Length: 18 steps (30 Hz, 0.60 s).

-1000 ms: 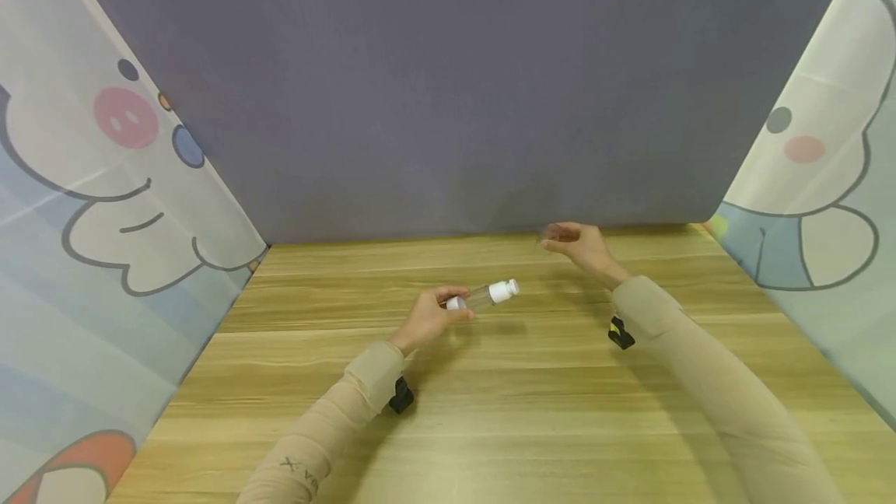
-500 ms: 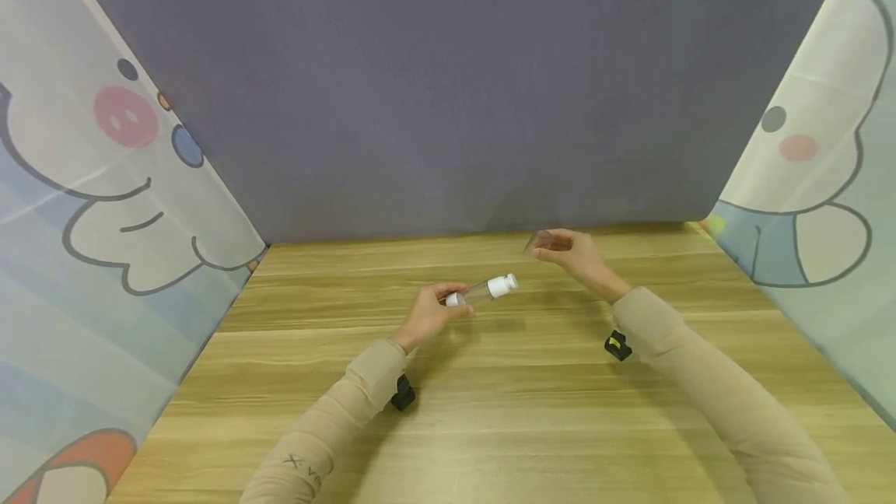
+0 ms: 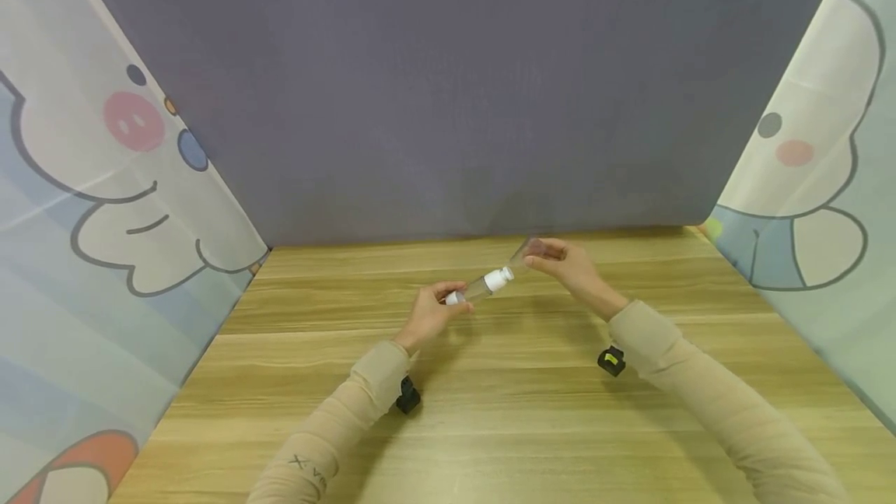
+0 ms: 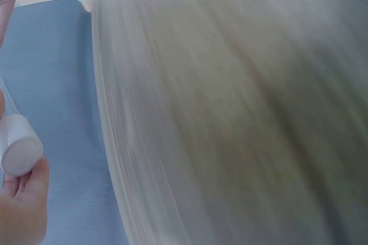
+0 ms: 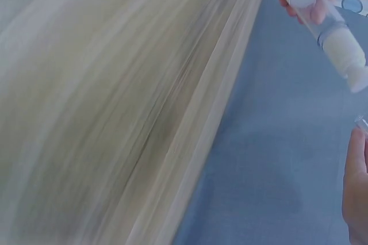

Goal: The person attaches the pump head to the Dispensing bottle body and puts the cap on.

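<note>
My left hand [image 3: 428,313] grips a small clear pump bottle [image 3: 477,288] by its white base, above the wooden table. The bottle tilts up to the right, and its white pump head [image 3: 498,279] points at my other hand. My right hand [image 3: 570,269] pinches a clear plastic cap [image 3: 521,253] between thumb and fingers. The cap's open end is right at the pump head. In the left wrist view the bottle's white bottom [image 4: 22,156] faces the camera. From the right wrist view, the white pump head [image 5: 348,58] sits just above the cap's rim [image 5: 361,122].
Below both hands lies the wood-grain table [image 3: 490,411]. A dark grey panel [image 3: 448,99] stands along its far edge. Pale curtains with cartoon animals, such as the left curtain [image 3: 77,271], hang at both sides. Each wrist carries a small black device [image 3: 612,361].
My right hand has moved left and down with the clear cap, closing the gap to the pump head. The left hand stays nearly in place, the bottle's pump end tipped slightly higher.
</note>
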Each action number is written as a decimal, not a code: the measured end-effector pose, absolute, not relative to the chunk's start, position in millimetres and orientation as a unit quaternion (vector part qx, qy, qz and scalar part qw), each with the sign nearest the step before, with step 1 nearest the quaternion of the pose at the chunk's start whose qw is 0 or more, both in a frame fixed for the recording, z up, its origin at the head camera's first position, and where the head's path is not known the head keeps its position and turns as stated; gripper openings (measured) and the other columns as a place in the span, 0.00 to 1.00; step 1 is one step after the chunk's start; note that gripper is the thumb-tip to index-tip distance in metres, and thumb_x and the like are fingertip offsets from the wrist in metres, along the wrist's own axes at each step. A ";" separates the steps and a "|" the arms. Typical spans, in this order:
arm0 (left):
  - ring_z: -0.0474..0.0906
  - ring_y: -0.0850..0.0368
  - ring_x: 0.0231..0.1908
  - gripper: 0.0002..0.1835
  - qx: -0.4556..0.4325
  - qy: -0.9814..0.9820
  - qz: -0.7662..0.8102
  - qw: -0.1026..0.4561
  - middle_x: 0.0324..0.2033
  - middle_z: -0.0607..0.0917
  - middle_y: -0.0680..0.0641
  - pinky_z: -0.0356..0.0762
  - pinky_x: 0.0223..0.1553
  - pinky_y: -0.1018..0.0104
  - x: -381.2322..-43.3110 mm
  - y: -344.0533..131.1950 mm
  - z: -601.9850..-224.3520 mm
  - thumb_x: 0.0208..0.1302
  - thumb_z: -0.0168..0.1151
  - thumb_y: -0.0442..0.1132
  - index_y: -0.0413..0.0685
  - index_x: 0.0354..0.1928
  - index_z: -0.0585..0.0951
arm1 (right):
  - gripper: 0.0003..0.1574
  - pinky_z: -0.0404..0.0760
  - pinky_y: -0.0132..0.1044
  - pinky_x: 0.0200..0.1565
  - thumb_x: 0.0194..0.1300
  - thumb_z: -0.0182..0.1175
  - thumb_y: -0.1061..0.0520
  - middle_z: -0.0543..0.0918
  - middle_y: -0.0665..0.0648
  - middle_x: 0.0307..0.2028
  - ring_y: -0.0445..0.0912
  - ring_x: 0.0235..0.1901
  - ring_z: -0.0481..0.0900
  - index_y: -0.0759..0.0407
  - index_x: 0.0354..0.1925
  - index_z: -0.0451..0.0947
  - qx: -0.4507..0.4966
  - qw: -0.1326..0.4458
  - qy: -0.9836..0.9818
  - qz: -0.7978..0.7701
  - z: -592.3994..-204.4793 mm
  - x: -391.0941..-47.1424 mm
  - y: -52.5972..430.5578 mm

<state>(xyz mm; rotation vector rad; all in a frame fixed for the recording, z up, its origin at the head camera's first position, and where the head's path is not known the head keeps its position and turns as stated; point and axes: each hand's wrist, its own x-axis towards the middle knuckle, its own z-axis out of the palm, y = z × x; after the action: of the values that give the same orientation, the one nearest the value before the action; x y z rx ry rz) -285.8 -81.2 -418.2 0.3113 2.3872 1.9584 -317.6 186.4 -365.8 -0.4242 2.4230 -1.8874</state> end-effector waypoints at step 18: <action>0.75 0.40 0.60 0.24 0.090 0.760 0.643 0.017 0.59 0.80 0.36 0.76 0.59 0.54 -289.2 -72.6 -421.5 0.62 0.70 0.30 0.32 0.60 0.79 | 0.28 0.78 0.36 0.56 0.68 0.65 0.62 0.86 0.54 0.49 0.37 0.45 0.82 0.76 0.60 0.72 -0.169 0.036 0.728 -0.664 -373.3 -311.6 179.1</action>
<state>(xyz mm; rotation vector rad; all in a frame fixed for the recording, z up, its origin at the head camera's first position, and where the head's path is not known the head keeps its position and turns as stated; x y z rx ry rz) -289.2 -72.6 -421.5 0.2810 2.3622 2.0002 -311.6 179.1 -373.3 -0.5192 2.2352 -2.0377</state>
